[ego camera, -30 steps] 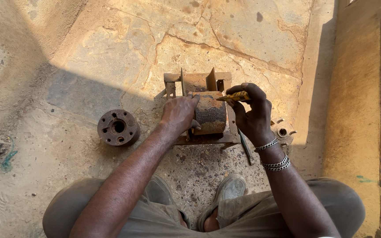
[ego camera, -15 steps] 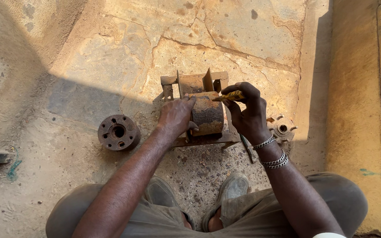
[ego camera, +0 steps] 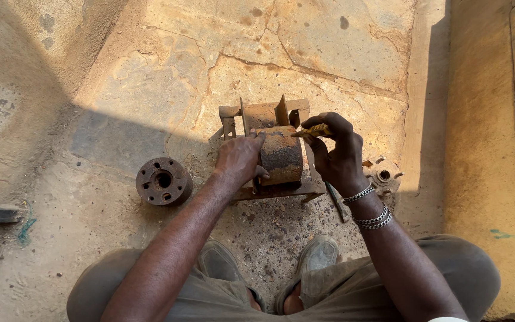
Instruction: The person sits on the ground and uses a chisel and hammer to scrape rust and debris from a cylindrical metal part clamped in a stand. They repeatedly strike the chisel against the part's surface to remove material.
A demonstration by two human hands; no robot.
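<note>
A rusty metal assembly (ego camera: 269,116) with a dark cylindrical body (ego camera: 281,156) in a bracket frame sits on the stone floor in front of me. My left hand (ego camera: 239,158) grips the left side of the cylinder. My right hand (ego camera: 335,152) is at its right side and pinches a small yellowish tool (ego camera: 312,130), whose tip touches the top of the cylinder. Bracelets ring my right wrist.
A round rusty flange (ego camera: 163,180) with holes lies on the floor left of the assembly. A small rusty spoked part (ego camera: 382,175) lies to the right, and a thin dark tool (ego camera: 335,201) under my right wrist. A raised stone ledge (ego camera: 484,119) runs along the right.
The view has shifted slightly. Both hands stay on the cylinder, with the yellowish tool still held at its top right.
</note>
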